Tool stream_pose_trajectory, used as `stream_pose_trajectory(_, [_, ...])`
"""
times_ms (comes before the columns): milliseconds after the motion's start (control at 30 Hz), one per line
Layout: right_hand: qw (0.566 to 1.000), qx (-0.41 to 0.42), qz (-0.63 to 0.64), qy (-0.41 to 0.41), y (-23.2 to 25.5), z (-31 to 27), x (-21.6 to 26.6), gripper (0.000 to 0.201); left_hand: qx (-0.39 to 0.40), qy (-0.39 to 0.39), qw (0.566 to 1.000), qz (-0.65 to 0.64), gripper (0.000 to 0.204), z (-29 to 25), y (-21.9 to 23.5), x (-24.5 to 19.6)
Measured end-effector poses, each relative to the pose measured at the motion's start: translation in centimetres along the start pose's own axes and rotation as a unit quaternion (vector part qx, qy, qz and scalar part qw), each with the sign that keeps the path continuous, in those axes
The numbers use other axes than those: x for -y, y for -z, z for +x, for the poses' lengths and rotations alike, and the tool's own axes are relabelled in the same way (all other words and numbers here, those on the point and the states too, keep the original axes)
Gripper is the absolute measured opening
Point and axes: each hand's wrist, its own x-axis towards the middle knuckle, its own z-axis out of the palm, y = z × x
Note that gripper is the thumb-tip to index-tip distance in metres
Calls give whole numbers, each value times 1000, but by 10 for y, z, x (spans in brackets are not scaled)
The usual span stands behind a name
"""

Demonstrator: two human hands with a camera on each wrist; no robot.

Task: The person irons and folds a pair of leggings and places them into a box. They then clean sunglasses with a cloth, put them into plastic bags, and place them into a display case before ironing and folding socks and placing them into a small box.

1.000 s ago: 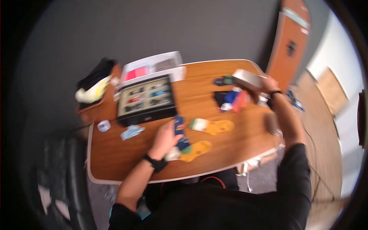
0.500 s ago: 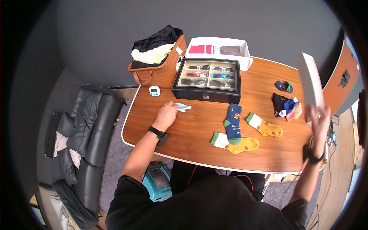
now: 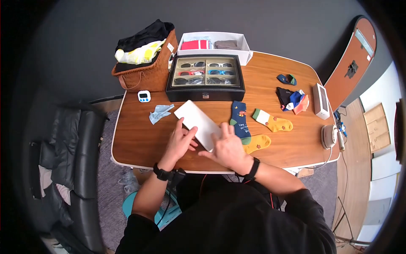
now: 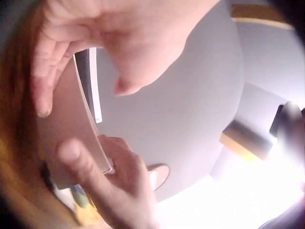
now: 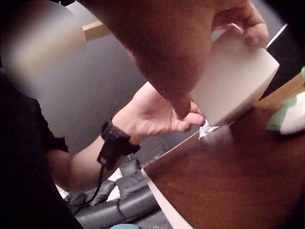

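Note:
My right hand (image 3: 228,148) grips a slim white box (image 3: 198,120) by its near end, over the front middle of the table. In the left wrist view its thumb (image 4: 71,152) lies along the box face. My left hand (image 3: 179,144) is at the box's left side, fingers fairly straight; in the left wrist view they overlap the box. A light blue cloth (image 3: 160,113) lies crumpled to the left. Right of the box are a navy patterned sock (image 3: 240,120), a yellow sock (image 3: 258,143) partly under it, and another yellow sock (image 3: 275,122).
Behind stands a black glasses case (image 3: 205,78), with a white open box (image 3: 215,44) beyond. A wicker basket (image 3: 148,76) of clothes and a white timer (image 3: 144,96) are left. Small socks (image 3: 292,100), an upright white box (image 3: 321,101) and a round device (image 3: 329,136) are right.
My right hand has brought the white box from the table's right edge to the front middle. My left hand went from the navy sock to the light blue cloth, then to the box.

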Motion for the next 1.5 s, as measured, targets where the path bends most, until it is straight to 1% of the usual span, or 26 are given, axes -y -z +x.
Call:
stream_pose_trajectory(33, [1000,1,-2,0,-8,-1,1,66,-7,2,995,104,71,10,3,10])
stream_pose_trajectory(67, [998,48,44,13,-15,-2,2,67,-6,0,995,103,71,20,12,23])
stream_pose_trajectory(133, [991,94,89,21,-16,-3,3,71,-32,-112,930,349,64,35,35,46])
stream_pose_trajectory(167, [987,80,131,48,-11,-4,0,70,-38,-133,925,355,62,29,39,37])
stream_pose_trajectory(200, [980,67,173,74,-5,-6,-2,71,-59,-192,890,409,57,32,48,45])
stream_pose_trajectory(267, [986,53,151,53,4,-13,-11,66,-48,-163,865,472,52,20,62,17])
stream_pose_trajectory(333, [988,55,137,34,19,-30,-40,62,-35,-149,862,483,47,31,83,18])
stream_pose_trajectory(400, [993,60,99,-18,38,-50,-69,53,-21,-196,853,483,48,45,101,31])
stream_pose_trajectory(467, [994,9,100,-41,40,-70,-108,43,-20,-213,872,440,48,30,98,19])
stream_pose_trajectory(533, [991,-26,81,-100,58,-90,-151,35,-87,-235,903,349,48,4,87,-1])
stream_pose_trajectory(600, [972,-88,66,-209,74,-106,-212,32,-163,-282,805,496,46,-25,69,-14])
stream_pose_trajectory(633, [952,-128,57,-270,77,-110,-247,36,-141,-298,816,474,47,-37,55,-12])
stream_pose_trajectory(667, [948,-169,17,-269,87,-110,-279,40,-119,-313,827,452,49,-46,36,-12])
stream_pose_trajectory(733, [928,-113,-33,-352,111,-100,-326,60,2,-257,879,401,54,-60,-18,-23])
stream_pose_trajectory(833, [930,-143,-78,-330,106,-75,-364,66,101,-311,846,420,66,-49,-82,-13])
stream_pose_trajectory(933, [952,-9,-156,-264,99,-60,-386,59,120,-308,812,482,74,-33,-123,-5])
stream_pose_trajectory(1000, [929,115,-161,-313,85,-47,-419,52,127,-295,763,561,74,-23,-139,-3])
stream_pose_trajectory(1067, [919,100,-164,-345,90,-44,-435,38,125,-301,760,562,72,-17,-140,2])
stream_pose_trajectory(1133, [873,299,-169,-346,127,-34,-431,41,147,-297,771,543,68,-14,-139,5])
stream_pose_trajectory(1200, [887,194,-197,-370,144,-30,-411,50,153,-295,768,548,67,-14,-138,4])
stream_pose_trajectory(1233, [901,164,-226,-332,146,-27,-414,55,153,-295,766,550,66,-14,-138,3])
stream_pose_trajectory(1333, [905,247,-129,-320,155,4,-432,60,152,-299,767,547,65,-10,-141,0])
stream_pose_trajectory(1400, [926,203,-120,-295,144,32,-447,65,155,-302,772,537,64,-9,-140,5])
stream_pose_trajectory(1433, [944,133,-128,-272,138,37,-440,72,147,-305,780,527,62,-8,-142,4])
stream_pose_trajectory(1467, [938,107,-130,-303,127,49,-437,54,148,-286,783,531,62,-10,-143,3])
stream_pose_trajectory(1500, [953,132,-138,-236,98,55,-468,46,148,-297,781,528,61,-10,-144,2])
